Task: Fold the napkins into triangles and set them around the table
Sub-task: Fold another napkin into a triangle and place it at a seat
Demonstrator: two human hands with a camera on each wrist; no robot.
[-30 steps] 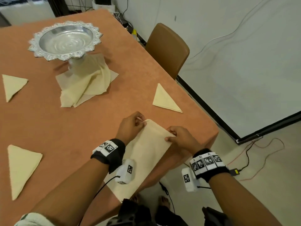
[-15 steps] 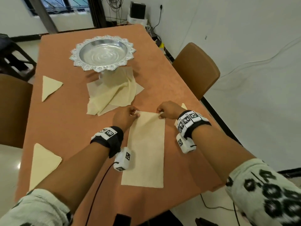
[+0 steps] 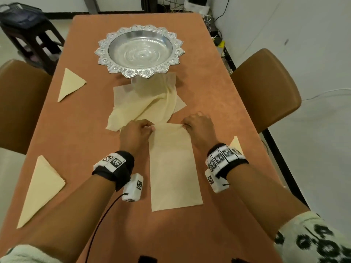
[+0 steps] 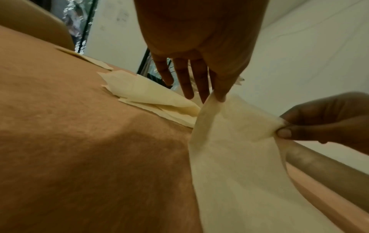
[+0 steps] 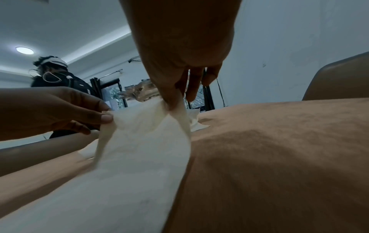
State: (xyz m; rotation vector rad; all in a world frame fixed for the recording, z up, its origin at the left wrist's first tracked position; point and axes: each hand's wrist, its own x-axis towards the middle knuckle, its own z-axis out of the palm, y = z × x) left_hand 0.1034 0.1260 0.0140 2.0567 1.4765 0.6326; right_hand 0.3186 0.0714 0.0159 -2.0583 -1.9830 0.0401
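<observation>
My left hand and right hand each hold a pinching grip on a far corner of the half-folded napkin, whose long axis runs down mid-frame on the tabletop, its lower corners free.

It looked like a plain room staged as a dining area for recording. A long worktop under an orange-brown cloth carried an ornate silver pedestal bowl, with brown padded chairs at both sides. White bare walls, loose cables on the floor and a dark stool suggested a makeshift studio.
</observation>
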